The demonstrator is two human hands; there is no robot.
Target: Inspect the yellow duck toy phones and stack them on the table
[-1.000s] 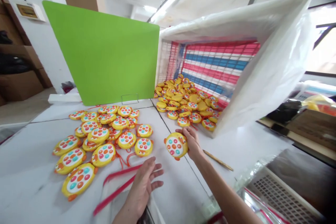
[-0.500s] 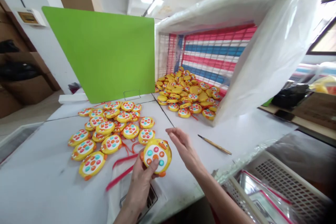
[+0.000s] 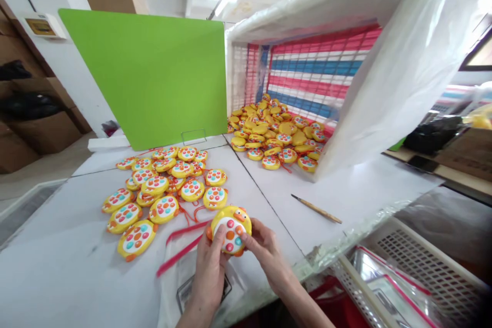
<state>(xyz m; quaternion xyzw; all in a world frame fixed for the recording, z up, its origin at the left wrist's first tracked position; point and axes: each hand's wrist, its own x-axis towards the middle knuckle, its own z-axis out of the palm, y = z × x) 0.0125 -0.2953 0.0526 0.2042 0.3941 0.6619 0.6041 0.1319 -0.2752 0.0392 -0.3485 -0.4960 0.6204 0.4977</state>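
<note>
A yellow duck-shaped toy with coloured round buttons is held up over the white table. My left hand grips it from below, thumb on its face. My right hand pinches its right edge with thumb and fingers closed. Under the hands lies a clear bag with a red zip strip. Several more of the same toys lie spread on the table to the left.
A big white sack on its side spills a heap of the toys at the back. A green board stands behind. A thin wooden stick lies right of centre. White slotted crates sit at lower right.
The toy passed from my right hand into my left a second ago. My right hand has since come back and closed on the toy's right edge.
</note>
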